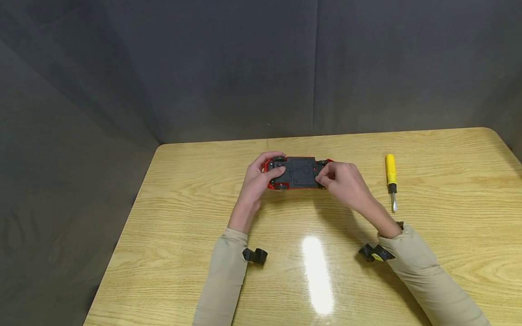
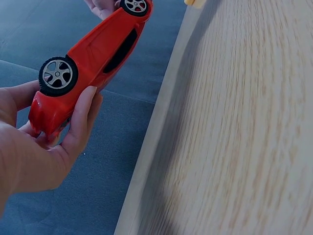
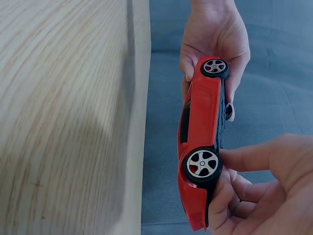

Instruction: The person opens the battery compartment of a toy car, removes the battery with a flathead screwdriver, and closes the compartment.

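Note:
A red toy car (image 1: 302, 172) is held up over the table, its black underside turned toward the head camera. My left hand (image 1: 258, 177) grips one end of it, the thumb lying across the underside and the fingers around the body. At the other end, my right hand (image 1: 341, 180) has curled fingers and pinches at the underside beside a wheel (image 3: 202, 163). Whatever lies between those fingertips is hidden. The left wrist view shows the car's red side, silver-spoked wheels (image 2: 57, 76) and dark side window (image 2: 121, 51).
A screwdriver (image 1: 390, 174) with a yellow handle lies on the wooden table (image 1: 175, 226) to the right of the hands. Dark cloth (image 1: 228, 72) hangs behind the table's far edge and along its left side. Small black devices (image 1: 255, 256) are strapped at both sleeves.

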